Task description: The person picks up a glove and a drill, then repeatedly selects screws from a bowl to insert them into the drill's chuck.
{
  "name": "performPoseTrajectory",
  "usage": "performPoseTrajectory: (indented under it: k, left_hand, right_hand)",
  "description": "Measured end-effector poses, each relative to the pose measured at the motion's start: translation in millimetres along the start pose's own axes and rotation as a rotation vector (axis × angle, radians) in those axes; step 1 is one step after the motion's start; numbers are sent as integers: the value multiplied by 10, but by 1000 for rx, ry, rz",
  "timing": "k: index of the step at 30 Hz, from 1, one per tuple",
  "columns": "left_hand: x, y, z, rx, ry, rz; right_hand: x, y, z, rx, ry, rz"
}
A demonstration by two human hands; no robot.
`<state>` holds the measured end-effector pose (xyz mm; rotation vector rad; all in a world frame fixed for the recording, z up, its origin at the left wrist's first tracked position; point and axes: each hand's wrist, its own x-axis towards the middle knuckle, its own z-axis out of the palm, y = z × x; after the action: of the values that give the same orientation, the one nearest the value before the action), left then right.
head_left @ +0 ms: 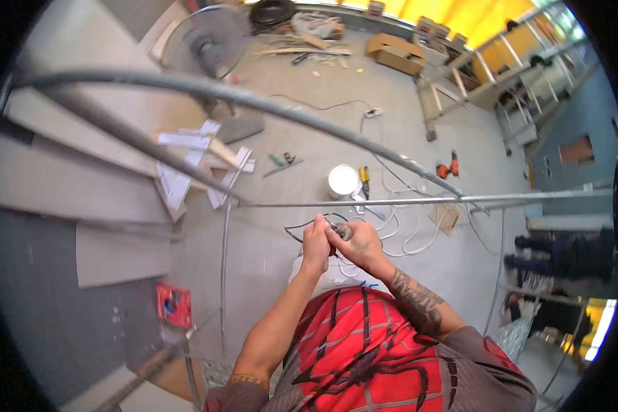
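Observation:
In front of my chest, both hands meet around a small, dark, roundish fitting point(343, 232) with a ridged metal-looking end. My left hand point(316, 242) has its fingers closed at the fitting's left side. From the right, my right hand point(361, 246) wraps round the same piece, its thumb side near the ridged end. A black cable point(292, 232) loops out to the left of my hands. Much of the fitting is hidden by my fingers. Just beyond the hands, a metal scaffold bar point(336, 204) runs across the view.
A white bucket point(343, 180) and yellow-handled tool point(364, 182) lie beyond the bar. Orange drill point(449, 165), ladder point(487, 75), fan point(206, 45) and cardboard box point(395, 54) surround the floor. White cable point(419, 248) coils at right; another person point(563, 254) stands far right.

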<state>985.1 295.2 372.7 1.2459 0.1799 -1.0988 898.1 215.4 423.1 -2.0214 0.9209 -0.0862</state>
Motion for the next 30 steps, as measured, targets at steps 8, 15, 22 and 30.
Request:
performPoseTrajectory:
  k: [8,15,22,30]
  left_hand:
    - [25,-664,841,329,-395,-229]
    - [-91,-1081,1542,779,-893,-483]
    - [-343,-1829,2061,1191,-1378,-158]
    - [-988,-2120,3028,1171,-1362,-576]
  right_hand:
    - [-743,680,-517,182,329,362]
    - [-1569,1065,-713,253,754,690]
    - [-2128,1153,-620,346,1191,874]
    - [-2568,1741,-1092,540,1470,778]
